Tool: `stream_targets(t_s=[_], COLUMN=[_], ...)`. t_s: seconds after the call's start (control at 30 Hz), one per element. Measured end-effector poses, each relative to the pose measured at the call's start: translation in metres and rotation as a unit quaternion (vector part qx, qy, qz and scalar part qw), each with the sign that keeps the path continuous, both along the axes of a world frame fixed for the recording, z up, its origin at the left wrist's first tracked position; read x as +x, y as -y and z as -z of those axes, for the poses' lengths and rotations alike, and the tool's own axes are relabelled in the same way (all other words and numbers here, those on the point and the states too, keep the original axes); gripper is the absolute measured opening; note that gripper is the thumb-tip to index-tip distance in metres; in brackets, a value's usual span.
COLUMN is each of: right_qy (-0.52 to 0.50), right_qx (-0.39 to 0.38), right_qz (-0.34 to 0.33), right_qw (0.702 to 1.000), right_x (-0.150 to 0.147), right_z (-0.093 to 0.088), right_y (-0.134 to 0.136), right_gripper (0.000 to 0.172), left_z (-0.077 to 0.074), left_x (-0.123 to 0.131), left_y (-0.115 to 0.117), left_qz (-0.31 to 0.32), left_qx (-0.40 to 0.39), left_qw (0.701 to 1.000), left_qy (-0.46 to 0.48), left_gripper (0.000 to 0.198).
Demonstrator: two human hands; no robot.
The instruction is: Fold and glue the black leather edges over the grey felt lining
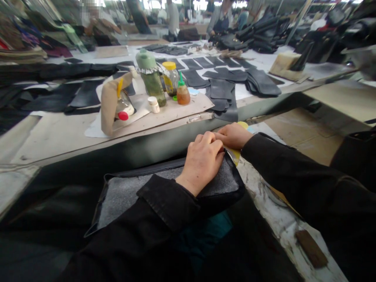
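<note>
Across my lap lies a black leather bag piece (123, 196) with a grey, felt-like surface and dark raised edges. My left hand (202, 160) rests over its far right part, fingers curled around the far edge. Just beyond it, my right hand (233, 135) is closed near the same corner, its fingertips touching or almost touching those of the left. What the right fingers pinch, if anything, is hidden. Something yellow (235, 154) shows beneath the right hand.
Ahead, a worktable (64, 133) carries a green bottle (151, 78), a yellow-lidded jar (170, 80), an orange glue bottle (183, 94) and a small white bottle (153, 104). Black leather pieces (220, 88) lie behind. A brown block (311, 248) sits at lower right. Other people stand farther back.
</note>
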State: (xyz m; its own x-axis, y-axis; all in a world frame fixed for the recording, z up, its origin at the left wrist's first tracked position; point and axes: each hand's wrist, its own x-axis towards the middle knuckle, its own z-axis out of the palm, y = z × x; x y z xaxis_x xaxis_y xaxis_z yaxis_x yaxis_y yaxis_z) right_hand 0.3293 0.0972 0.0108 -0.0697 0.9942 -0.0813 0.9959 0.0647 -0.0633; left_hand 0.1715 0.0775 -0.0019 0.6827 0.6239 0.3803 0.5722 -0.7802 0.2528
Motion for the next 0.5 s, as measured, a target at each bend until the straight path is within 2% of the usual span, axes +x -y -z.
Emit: stream_targets(t_s=[0.27, 0.5], right_qy=[0.013, 0.023], right_qx=[-0.019, -0.035], right_qz=[-0.049, -0.035], right_qw=[0.999, 0.999], right_x=[-0.0038, -0.0049], right_z=[0.0009, 0.0076], right_y=[-0.0028, 0.0001], right_gripper=[0.048, 0.044], left_z=[0.0019, -0.0023], left_x=[0.0001, -0.0038], left_y=[-0.0007, -0.0027], left_qz=[0.023, 0.031], left_qx=[-0.073, -0.09], left_qw=[0.997, 0.995], left_qy=[0.024, -0.004], left_gripper=[0.009, 0.01])
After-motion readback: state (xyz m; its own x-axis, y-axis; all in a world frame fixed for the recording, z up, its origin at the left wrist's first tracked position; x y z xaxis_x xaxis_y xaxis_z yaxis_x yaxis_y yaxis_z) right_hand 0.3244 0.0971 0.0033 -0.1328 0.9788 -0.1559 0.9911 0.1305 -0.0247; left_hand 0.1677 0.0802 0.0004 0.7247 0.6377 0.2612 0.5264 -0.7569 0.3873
